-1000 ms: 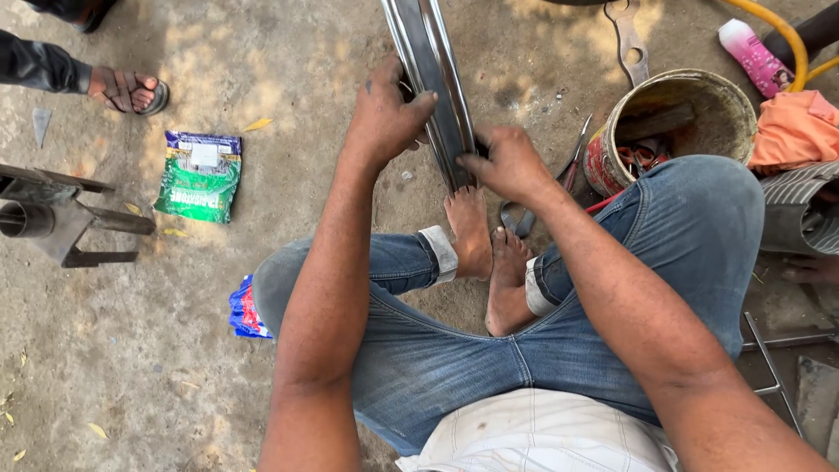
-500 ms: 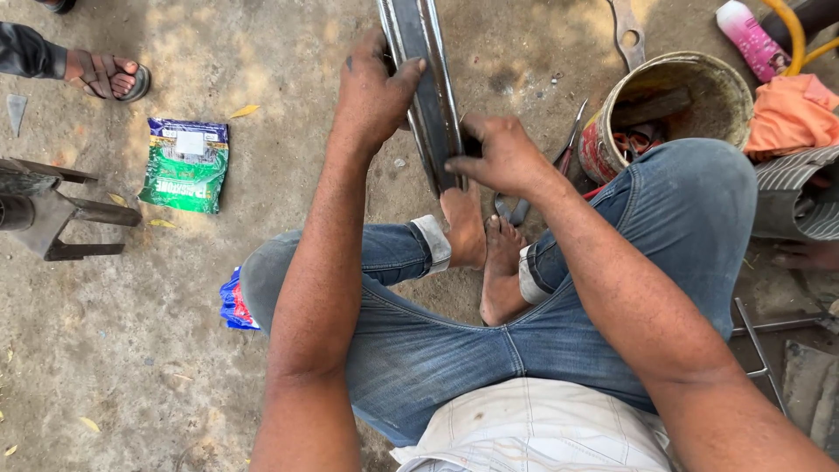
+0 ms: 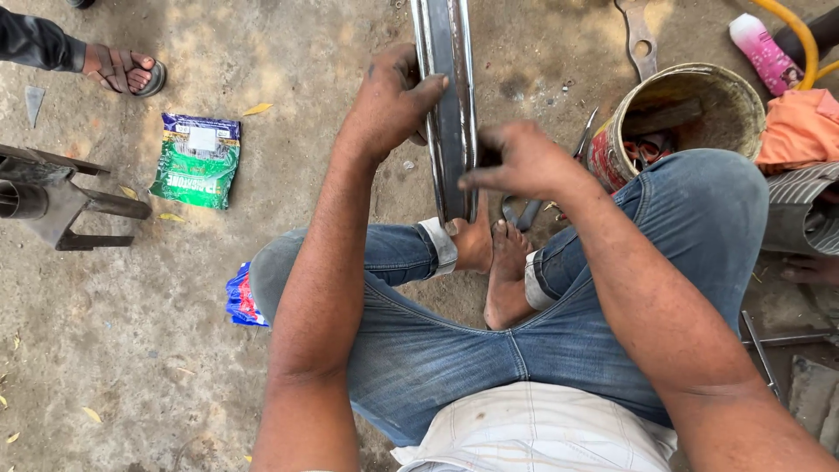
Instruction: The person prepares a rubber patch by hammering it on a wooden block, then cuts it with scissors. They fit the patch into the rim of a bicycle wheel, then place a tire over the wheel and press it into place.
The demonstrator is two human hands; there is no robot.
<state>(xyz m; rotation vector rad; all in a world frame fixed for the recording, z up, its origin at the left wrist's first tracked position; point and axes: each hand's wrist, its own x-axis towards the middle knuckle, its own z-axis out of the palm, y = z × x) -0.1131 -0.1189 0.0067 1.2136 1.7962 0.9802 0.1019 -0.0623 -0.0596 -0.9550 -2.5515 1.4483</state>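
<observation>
In the head view, a metal wheel rim (image 3: 447, 105) stands on edge on the concrete ground (image 3: 131, 350), its visible stretch running lengthways from the top edge of the picture down to the person's bare feet (image 3: 491, 262), so its long line points straight away from the seated person. The left hand (image 3: 389, 100) wraps around the rim's left flank, with the thumb lying across the dark channel. The right hand (image 3: 520, 159) presses against the rim's right side lower down, fingers curled together; whether it pinches something small cannot be told.

Just right of the rim, some metal hand tools (image 3: 559, 166) lie on the ground between it and a worn bucket (image 3: 725, 131), which holds more tools. A flat spanner (image 3: 640, 35) lies beyond the bucket near the top edge. An orange cloth (image 3: 800, 131) sits at the right edge, with a pink bottle (image 3: 762, 48) and a yellow hose (image 3: 800, 39) in the top right corner.

To the left lies a green rectangular pouch (image 3: 197, 162) with a white label patch. A blue and red packet (image 3: 245, 297) peeks from under the left knee. A dark metal stand (image 3: 52, 201) sits at the left edge, and another person's sandalled foot (image 3: 127, 72) shows in the top left corner.
</observation>
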